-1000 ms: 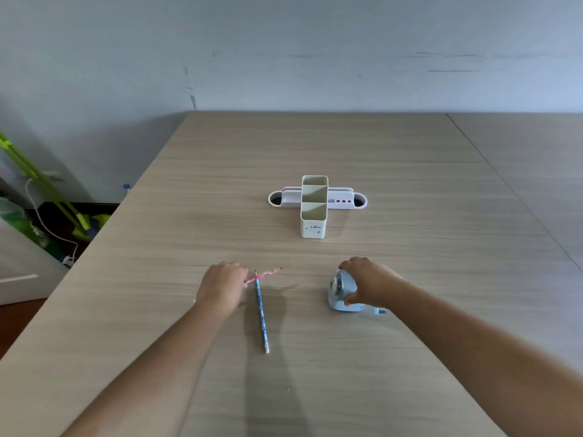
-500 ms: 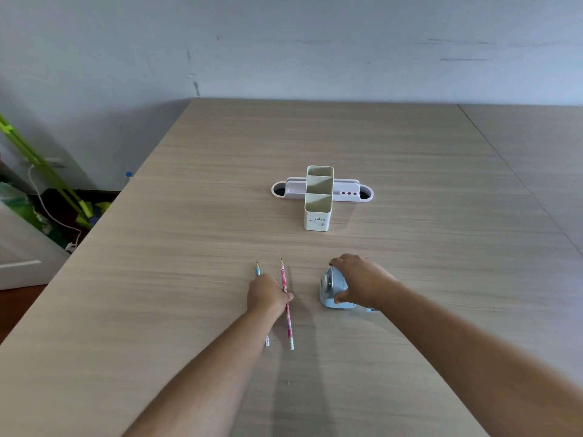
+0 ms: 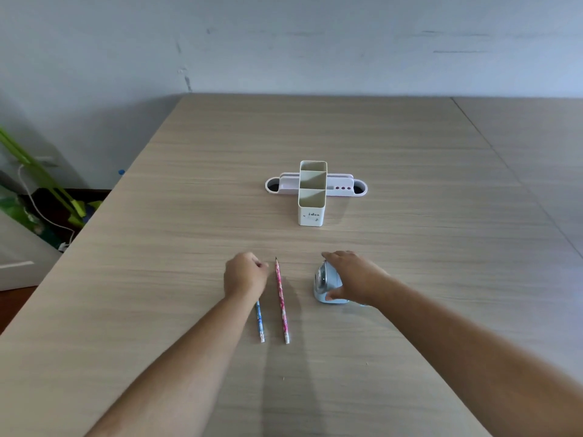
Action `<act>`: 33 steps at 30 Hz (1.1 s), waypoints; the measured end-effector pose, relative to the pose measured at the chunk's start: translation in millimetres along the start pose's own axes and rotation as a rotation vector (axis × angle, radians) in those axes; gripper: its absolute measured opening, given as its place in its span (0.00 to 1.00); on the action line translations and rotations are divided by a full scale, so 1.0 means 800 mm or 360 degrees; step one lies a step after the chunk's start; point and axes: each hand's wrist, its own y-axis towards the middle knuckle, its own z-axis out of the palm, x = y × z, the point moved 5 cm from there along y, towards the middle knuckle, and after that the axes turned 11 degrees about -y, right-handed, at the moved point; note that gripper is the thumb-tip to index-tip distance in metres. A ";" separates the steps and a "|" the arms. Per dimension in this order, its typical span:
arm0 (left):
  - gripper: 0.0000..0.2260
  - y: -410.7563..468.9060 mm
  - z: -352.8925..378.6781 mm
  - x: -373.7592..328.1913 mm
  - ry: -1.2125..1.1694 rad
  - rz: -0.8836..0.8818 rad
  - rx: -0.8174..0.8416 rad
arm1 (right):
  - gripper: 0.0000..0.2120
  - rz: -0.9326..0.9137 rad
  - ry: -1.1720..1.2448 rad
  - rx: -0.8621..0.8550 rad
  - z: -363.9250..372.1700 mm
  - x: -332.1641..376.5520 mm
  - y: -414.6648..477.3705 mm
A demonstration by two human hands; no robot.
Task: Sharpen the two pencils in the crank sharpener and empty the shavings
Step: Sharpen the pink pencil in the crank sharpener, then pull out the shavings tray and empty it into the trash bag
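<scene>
1. In the head view, the two pencils are lying side by side on the counter (image 3: pixel 410 152), tips pointing away from the person. The pink pencil (image 3: pixel 281 300) is lying free, touched by no hand. The blue pencil (image 3: pixel 259 321) is lying just to its left, and its far half is hidden under the left hand (image 3: pixel 244 274).
2. The left hand is resting loosely curled over the blue pencil. I cannot tell whether its fingers are gripping the pencil or only lying above it.
3. The right hand (image 3: pixel 353 277) is holding the sharpener (image 3: pixel 325 285), which is standing on the counter to the right of the pencils, apart from them. The hand is cupping it from above and from the right side, so the crank is hidden.
4. I am judging that the task is only at its beginning: no pencil is in the sharpener yet. The pink tip is looking dark and pointed, but it is too small to say whether it is sharp.
5. The next move is probably calling for lifting one pencil, turning its tip toward the sharpener opening and pushing it in, while the right hand is steadying the body.
6. The white organizer (image 3: pixel 312 192) is standing farther back. Its three upright compartments are looking empty, and the two round holes at its ends are dark inside. The shavings drawer of the sharpener is not showing.
</scene>
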 end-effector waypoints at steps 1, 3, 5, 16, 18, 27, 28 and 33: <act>0.06 0.003 -0.014 -0.006 -0.0101 0.0042 -0.0093 | 0.47 -0.0024 0.0082 0.0003 -0.001 0.000 -0.005; 0.05 0.008 -0.040 -0.021 -0.0321 0.0146 -0.0238 | 0.46 -0.0008 0.0268 -0.0093 -0.011 -0.007 -0.015; 0.06 0.008 -0.052 -0.040 -0.0460 0.0296 -0.0249 | 0.34 0.0083 0.0432 -0.0314 -0.027 -0.023 -0.022; 0.33 -0.071 0.099 -0.110 0.0811 0.1168 0.0918 | 0.10 0.0342 0.0849 0.0188 -0.003 -0.078 -0.064; 0.31 -0.070 0.109 -0.114 0.0845 0.1190 0.0900 | 0.11 0.0318 0.0861 0.0346 0.020 -0.075 -0.070; 0.28 -0.066 0.110 -0.117 0.0757 0.1075 0.0905 | 0.22 0.0322 0.0461 0.0130 0.053 -0.071 -0.053; 0.28 -0.066 0.110 -0.116 0.0748 0.1070 0.0908 | 0.28 0.0336 0.0468 0.0087 0.055 -0.074 -0.051; 0.29 -0.067 0.109 -0.116 0.0719 0.1056 0.0909 | 0.45 0.0468 0.0696 -0.0009 0.066 -0.091 -0.042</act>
